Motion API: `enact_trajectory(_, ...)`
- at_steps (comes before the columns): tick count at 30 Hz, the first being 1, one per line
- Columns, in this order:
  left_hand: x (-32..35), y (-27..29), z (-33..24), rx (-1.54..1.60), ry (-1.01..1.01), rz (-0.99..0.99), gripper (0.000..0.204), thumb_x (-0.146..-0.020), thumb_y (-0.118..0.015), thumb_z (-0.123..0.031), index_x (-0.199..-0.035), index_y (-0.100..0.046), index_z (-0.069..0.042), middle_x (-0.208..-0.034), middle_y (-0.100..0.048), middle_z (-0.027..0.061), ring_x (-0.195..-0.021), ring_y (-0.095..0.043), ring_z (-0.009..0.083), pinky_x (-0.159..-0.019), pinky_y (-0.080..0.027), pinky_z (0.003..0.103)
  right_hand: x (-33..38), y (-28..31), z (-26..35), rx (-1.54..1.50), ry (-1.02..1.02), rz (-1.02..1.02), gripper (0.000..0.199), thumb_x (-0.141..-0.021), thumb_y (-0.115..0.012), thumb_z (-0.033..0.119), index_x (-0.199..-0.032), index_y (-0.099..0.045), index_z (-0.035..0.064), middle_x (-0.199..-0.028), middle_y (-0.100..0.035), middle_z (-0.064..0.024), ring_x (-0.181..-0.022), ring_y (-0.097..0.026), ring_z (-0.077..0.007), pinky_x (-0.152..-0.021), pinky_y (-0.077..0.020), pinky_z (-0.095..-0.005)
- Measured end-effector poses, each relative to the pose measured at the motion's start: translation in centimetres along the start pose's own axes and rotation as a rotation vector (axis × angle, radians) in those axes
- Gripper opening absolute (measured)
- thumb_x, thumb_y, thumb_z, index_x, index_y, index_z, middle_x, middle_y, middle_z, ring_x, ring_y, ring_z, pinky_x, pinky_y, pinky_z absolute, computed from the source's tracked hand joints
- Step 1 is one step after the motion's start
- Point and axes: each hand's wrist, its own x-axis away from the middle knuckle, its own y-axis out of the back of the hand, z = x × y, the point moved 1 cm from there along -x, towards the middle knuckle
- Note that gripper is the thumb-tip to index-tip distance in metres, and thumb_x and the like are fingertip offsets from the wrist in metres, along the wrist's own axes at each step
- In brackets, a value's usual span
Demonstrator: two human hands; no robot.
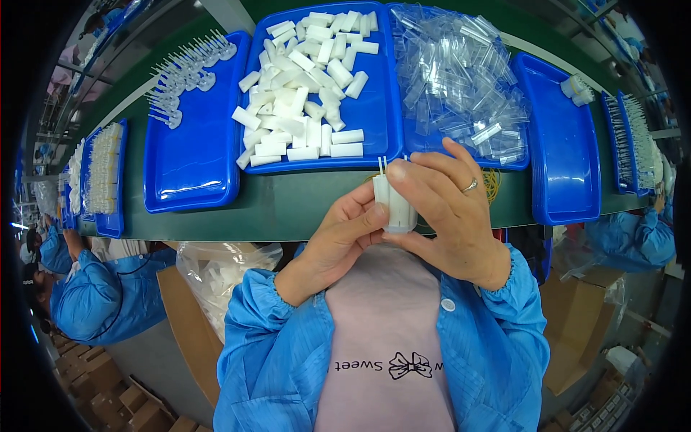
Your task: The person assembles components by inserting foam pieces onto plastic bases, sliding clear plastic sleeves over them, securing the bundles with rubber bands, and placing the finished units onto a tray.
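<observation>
Close to my chest, both hands hold a bundle of white tube-like pieces [392, 204], with thin white pins sticking up from its top and a pale, translucent base. My left hand [337, 241] grips the bundle's left side, thumb across its front. Wrapped over its right side and top is my right hand [453, 212], with a ring on one finger. Its fingers hide part of the bundle. Beyond the hands, white foam-like blocks [299, 101] are heaped in a blue tray [378, 122]. A tray to the right holds clear plastic sleeves [461, 83]. Yellow rubber bands [492, 185] lie beside my right hand.
A blue tray at left [191, 169] holds clear-based pieces with pins [188, 72]. Another blue tray at right [565, 162] has a small bundle [576, 89] at its far end. Cardboard boxes [180, 317] and a plastic bag [223, 277] stand below the green table [288, 205]. Co-workers [108, 291] sit on both sides.
</observation>
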Motion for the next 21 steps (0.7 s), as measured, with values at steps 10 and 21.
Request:
enact_trajectory(10,-0.7,0.6,0.4,0.038,0.0,-0.026,0.056,-0.09,-0.063,-0.026,-0.136,-0.039,-0.006,-0.12,-0.057,0.0055,-0.107,-0.058,0.0139,-0.086,-0.051,0.028,-0.9,0.7,-0.5,0.007,-0.055,0.151,0.072,-0.058,-0.081,0.021,-0.125,-0.056,0.0141,-0.122,-0.058,-0.0051,-0.11,-0.053,-0.0282,-0.105,-0.0298,-0.0488)
enact_trajectory(21,-0.3,0.9,-0.1,-0.277,-0.229,-0.084,0.054,-0.091,-0.059,-0.019,-0.138,-0.036,-0.004,-0.123,-0.057,0.0081,-0.107,-0.056,0.0134,-0.085,-0.046,0.027,-2.6,0.7,-9.0,0.415,-0.102,0.215,0.026,-0.069,-0.07,0.006,-0.095,-0.065,0.0091,-0.096,-0.054,-0.0091,-0.095,-0.052,-0.0273,-0.078,-0.041,-0.0389)
